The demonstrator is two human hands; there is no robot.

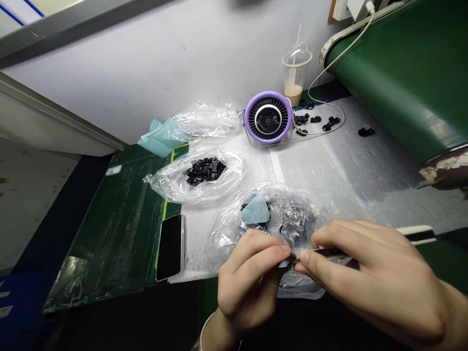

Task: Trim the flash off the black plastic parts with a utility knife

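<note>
My left hand (pixel 248 280) is closed in a pinch on a small dark part (pixel 287 263) at the near edge of the bench. My right hand (pixel 373 278) is closed around a thin metal tool (pixel 331 252), whose tip meets that part between my fingertips. A black-and-white handle (pixel 417 233) sticks out to the right behind my right hand. Just beyond my fingers lies a clear plastic bag (pixel 270 214) holding small black parts and a pale blue slip.
A second clear bag of black parts (pixel 204 171) lies further back. A phone (pixel 170 246) rests face up on the left. A purple desk fan (pixel 268 117), a lidded plastic cup (pixel 295 70), loose black parts (pixel 316 122) and a green conveyor belt (pixel 402 68) stand behind.
</note>
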